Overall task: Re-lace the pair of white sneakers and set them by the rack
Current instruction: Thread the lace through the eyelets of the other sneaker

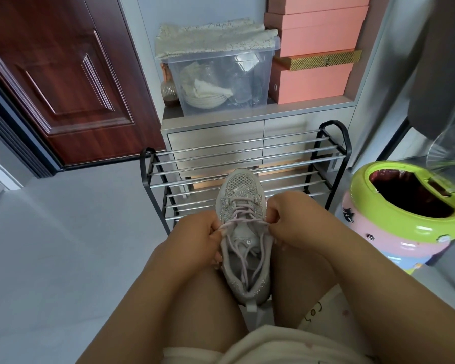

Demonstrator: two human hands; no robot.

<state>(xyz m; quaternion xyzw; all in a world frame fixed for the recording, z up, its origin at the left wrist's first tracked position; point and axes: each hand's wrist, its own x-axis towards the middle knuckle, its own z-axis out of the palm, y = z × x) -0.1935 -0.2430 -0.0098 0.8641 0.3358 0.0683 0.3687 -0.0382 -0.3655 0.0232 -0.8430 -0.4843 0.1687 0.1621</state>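
Pinching the lace (243, 222), both hands flank a sneaker (243, 206); tongue label unreadable.

The sneaker (243, 232) is pale grey-white mesh with glittery trim and faintly pink laces (238, 223). The rack (244, 164) has a black frame and silver bars. The bin (405, 214) is lime green over pink, with what seem to be small cat faces. Stacked boxes (315, 35) are salmon; the door (55, 74) is reddish-brown.
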